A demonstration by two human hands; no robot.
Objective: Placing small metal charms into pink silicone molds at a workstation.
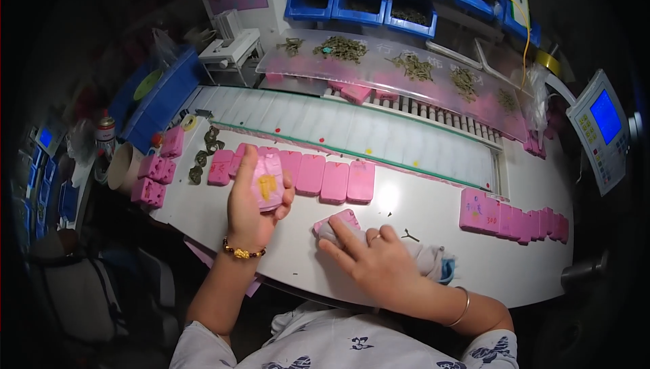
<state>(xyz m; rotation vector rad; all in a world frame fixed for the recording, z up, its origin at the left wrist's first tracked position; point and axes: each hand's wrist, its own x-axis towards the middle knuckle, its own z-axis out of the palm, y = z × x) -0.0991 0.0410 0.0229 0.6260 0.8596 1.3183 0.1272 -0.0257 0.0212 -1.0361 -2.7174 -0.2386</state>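
My left hand (245,217) is raised above the front part of the white, smooth-topped desk (420,196), its fingers curled round a pink rectangular block with yellow markings (268,181); the block rests against my palm, the thumb upright along its left side. A bracelet of dark beads and gold pieces (240,253) circles that wrist.

My right hand (384,266) is low, near the middle of the desk's front edge, palm down and partly open, with two fingers stretched out onto a soft grey-white cloth (433,262) that shows on both sides of the hand. I cannot tell whether the covered thumb grips it. Beneath those fingertips, a small pink block (350,216) lies on the desk. Just beyond the hand is a thin, dark forked piece (411,235).

Farther back, a row of upright pink blocks (310,174) stands before the long white tray with a green edge (325,122). Another pink row (511,221) runs toward the desk's right edge, and stacked pink blocks with holes (150,189) sit by its left edge.
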